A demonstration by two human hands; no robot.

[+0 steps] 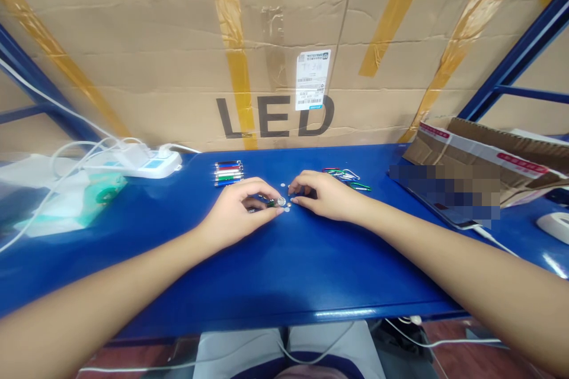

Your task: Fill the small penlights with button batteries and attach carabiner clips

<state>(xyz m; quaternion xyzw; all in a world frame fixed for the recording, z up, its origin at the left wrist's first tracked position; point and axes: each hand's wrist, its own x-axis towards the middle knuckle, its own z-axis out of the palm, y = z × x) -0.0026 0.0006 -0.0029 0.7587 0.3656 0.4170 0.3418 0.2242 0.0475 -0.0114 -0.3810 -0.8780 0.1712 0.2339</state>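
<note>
My left hand point(237, 207) is closed round a small tube that looks like a mini flashlight point(281, 202), its round silver end facing right. My palm and fingers hide most of its body, though some dark green shows. Just to the right is my right hand point(317, 192), with thumb and index finger curled close together over the table. Whatever lies between those fingertips is too small to make out. A pale disc point(287, 209) and a tiny copper-coloured piece point(289, 205) lie between the hands. Another pale disc point(283, 185) is farther back.
Several coloured metal tubes point(229, 173) lie in a row at back left, and several carabiners point(347, 176) at back right. A power strip point(155, 163) and plastic bag point(75, 195) are left. On the right, a charging phone point(438, 204) leans by an open cardboard box point(480, 154).
</note>
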